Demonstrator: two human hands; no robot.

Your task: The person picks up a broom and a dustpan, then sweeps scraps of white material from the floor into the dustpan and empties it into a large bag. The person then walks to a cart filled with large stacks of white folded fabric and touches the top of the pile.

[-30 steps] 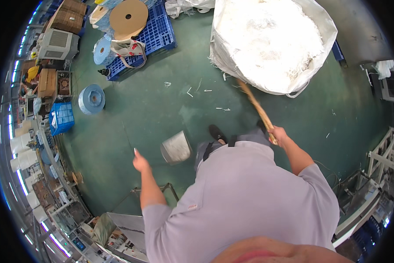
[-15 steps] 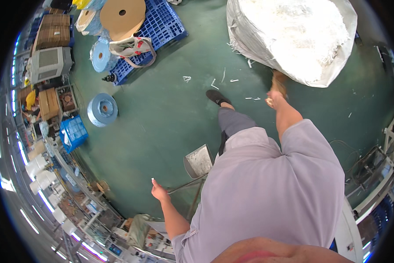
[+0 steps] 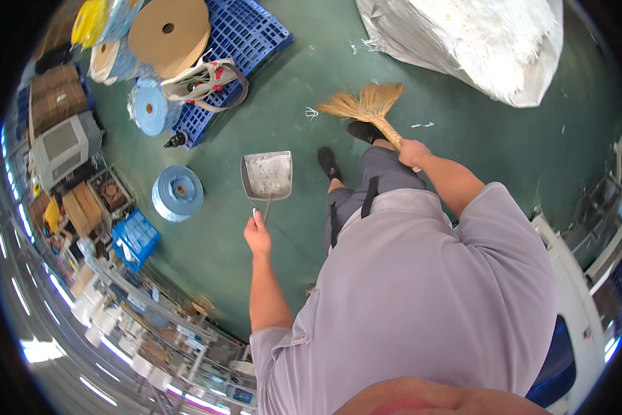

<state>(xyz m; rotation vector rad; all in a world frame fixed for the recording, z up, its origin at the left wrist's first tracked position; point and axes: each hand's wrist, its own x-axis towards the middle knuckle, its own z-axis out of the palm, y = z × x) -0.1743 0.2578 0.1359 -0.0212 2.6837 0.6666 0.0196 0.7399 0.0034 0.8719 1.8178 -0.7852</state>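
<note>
My right hand (image 3: 413,153) is wrapped round the short handle of a straw broom (image 3: 367,105). Its fanned bristles point away from me, just beyond my shoes. Out to the left, my left hand (image 3: 257,237) is closed on the thin handle of a metal dustpan (image 3: 268,176). The pan faces up with a dusty grey inside, and I cannot tell if it touches the floor. A tangled white scrap (image 3: 311,112) lies by the left tip of the bristles. More thin white strips (image 3: 422,125) lie to the right of the broom.
A big whitish sack (image 3: 435,41) heaped with white shreds stands at the far right. Far left, a blue plastic pallet (image 3: 255,31) bears rolls and a bag (image 3: 203,83). A blue roll (image 3: 177,194) and a blue crate (image 3: 136,239) stand on the green floor at left.
The broom has swung left and away from the sack, into full view. My left hand and the dustpan have moved forward. Both my shoes now show.
</note>
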